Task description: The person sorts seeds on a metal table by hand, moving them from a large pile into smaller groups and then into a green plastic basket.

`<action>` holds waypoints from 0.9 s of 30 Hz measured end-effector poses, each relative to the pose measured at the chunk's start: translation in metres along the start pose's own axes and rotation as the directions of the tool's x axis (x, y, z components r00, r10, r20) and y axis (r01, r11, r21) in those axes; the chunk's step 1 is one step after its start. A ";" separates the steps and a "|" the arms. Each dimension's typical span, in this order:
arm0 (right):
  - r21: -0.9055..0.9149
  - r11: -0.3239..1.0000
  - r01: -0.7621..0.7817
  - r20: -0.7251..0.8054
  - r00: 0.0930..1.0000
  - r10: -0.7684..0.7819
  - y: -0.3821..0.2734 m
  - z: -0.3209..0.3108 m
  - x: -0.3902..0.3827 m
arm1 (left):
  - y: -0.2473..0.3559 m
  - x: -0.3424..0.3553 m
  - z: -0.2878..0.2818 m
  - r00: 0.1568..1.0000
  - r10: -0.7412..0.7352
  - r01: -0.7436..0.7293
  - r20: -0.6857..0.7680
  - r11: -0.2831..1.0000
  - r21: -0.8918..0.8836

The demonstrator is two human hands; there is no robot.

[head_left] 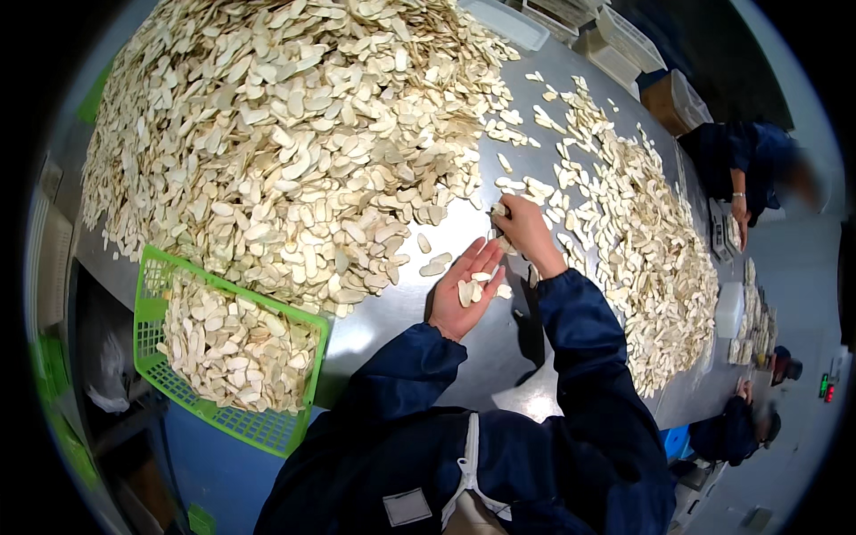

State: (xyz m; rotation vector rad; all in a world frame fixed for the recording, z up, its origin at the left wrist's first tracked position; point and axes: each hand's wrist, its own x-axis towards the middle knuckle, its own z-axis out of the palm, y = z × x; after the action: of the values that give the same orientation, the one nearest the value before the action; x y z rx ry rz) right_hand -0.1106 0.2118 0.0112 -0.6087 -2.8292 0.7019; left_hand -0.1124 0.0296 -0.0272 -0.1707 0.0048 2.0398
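My left hand (459, 301) is turned palm up over the steel table, fingers stretched out, with a few pale dried slices (470, 291) resting on the palm and fingers. Just beyond it, my right hand (526, 230) bends over the table with its fingers closed in a pinch on a pale slice (498, 209). The fingers partly hide that slice. To the left rises a large heap of similar slices (294, 152). A flatter spread of slices (646, 259) lies to the right of my right arm.
A green plastic basket (234, 290) of slices stands at the near left. Shiny steel table (374, 343) runs between the heaps. Pale plastic trays (620, 45) stand at the far edge. Other people in dark clothing (731, 156) are on the right, near a scale (722, 234).
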 end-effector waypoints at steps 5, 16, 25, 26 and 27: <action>0.339 0.919 -0.202 0.165 0.974 0.153 -0.039 -0.033 -0.041 | 0.004 -0.005 0.005 0.999 0.053 -0.053 -0.005 0.998 0.019; 0.195 0.979 -0.062 0.036 0.998 0.056 0.020 -0.039 -0.077 | 0.005 -0.012 -0.008 0.966 -0.208 0.229 0.150 0.963 -0.142; -0.147 0.989 0.014 -0.236 0.970 -0.048 0.027 -0.038 -0.015 | -0.002 -0.013 0.008 0.979 -0.198 0.171 -0.058 0.935 -0.310; -0.269 0.963 0.004 -0.209 0.976 -0.062 0.011 -0.029 -0.004 | -0.001 -0.014 0.007 0.982 -0.177 0.152 -0.061 0.942 -0.298; -0.357 0.934 0.013 -0.202 0.975 -0.091 0.016 -0.016 0.006 | -0.003 -0.013 0.008 0.983 -0.178 0.157 -0.050 0.944 -0.289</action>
State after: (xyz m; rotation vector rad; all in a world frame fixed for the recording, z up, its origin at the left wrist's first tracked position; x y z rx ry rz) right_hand -0.1063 0.2337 0.0179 -0.6146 -2.7668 0.1015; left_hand -0.1045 0.0199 -0.0174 -0.4147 -0.2499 1.8546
